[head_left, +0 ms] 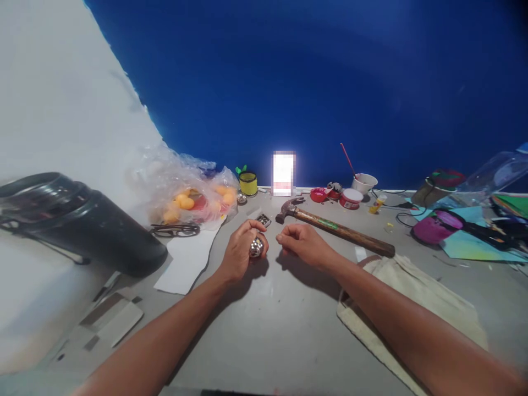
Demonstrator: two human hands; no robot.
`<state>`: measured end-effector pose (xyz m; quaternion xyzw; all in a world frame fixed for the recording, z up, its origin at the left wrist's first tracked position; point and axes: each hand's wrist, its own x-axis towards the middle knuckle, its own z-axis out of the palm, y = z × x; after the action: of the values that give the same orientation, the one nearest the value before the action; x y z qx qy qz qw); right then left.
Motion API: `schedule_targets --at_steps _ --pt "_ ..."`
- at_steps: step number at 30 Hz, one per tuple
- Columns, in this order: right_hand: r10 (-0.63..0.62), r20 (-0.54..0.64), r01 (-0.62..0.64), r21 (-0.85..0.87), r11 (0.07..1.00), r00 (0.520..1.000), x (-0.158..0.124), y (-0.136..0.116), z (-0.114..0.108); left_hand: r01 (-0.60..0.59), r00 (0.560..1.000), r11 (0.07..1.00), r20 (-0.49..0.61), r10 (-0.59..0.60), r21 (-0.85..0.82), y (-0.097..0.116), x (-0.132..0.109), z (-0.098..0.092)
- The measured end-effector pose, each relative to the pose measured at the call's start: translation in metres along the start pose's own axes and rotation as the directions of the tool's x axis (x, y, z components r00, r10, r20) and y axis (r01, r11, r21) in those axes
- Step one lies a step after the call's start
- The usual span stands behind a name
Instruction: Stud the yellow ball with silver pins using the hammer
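Bare forearms (165,341) stretch over a grey desk (256,341). My left hand (238,250) grips a faceted silver ball (256,248), facing my right hand (306,243), whose fingers are pinched closed; whether they hold anything tiny I cannot tell. Beyond lies a hammer (338,227). The ball looks hard, slick and fairly light, best cupped round its sides

Head-worn view, looking forward and down from above and behind your grip. Your left hand (243,250) and right hand (305,245) lie near mid-frame at moderate range, your forearms (173,327) nearer the lens. The wide field takes in the gray tabletop (256,330) on either side of your grip and the blue wall (289,82) beyond it.
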<state>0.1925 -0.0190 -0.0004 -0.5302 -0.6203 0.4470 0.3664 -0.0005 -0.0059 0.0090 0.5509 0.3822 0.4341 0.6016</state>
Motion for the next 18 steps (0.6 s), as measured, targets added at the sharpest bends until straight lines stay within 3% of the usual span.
schedule_targets --at_steps 3,5,10,13,18 --pt "0.024 0.038 -0.018 -0.161 0.987 0.999 0.014 -0.017 -0.012 -0.017 0.998 0.999 -0.062 0.015 -0.045 0.006 0.007 -0.008" --pt "-0.025 0.06 0.044 -0.349 0.936 0.998 0.028 -0.029 -0.015 -0.034 0.996 0.996 -0.085 0.027 -0.081 0.007 0.011 -0.013" --pt "-0.084 0.071 0.108 -0.752 0.65 0.994 0.068 -0.047 0.006 -0.076 0.988 0.996 -0.136 0.068 -0.051 -0.002 0.018 -0.021" --pt "-0.064 0.056 0.082 -0.817 0.571 0.996 0.085 -0.047 0.022 -0.116 0.977 0.992 -0.188 0.105 -0.053 -0.006 0.022 -0.026" --pt "-0.052 0.083 0.098 -0.835 0.541 0.995 0.102 -0.034 0.032 -0.142 0.955 0.988 -0.271 0.12 -0.064 -0.01 0.03 -0.036"
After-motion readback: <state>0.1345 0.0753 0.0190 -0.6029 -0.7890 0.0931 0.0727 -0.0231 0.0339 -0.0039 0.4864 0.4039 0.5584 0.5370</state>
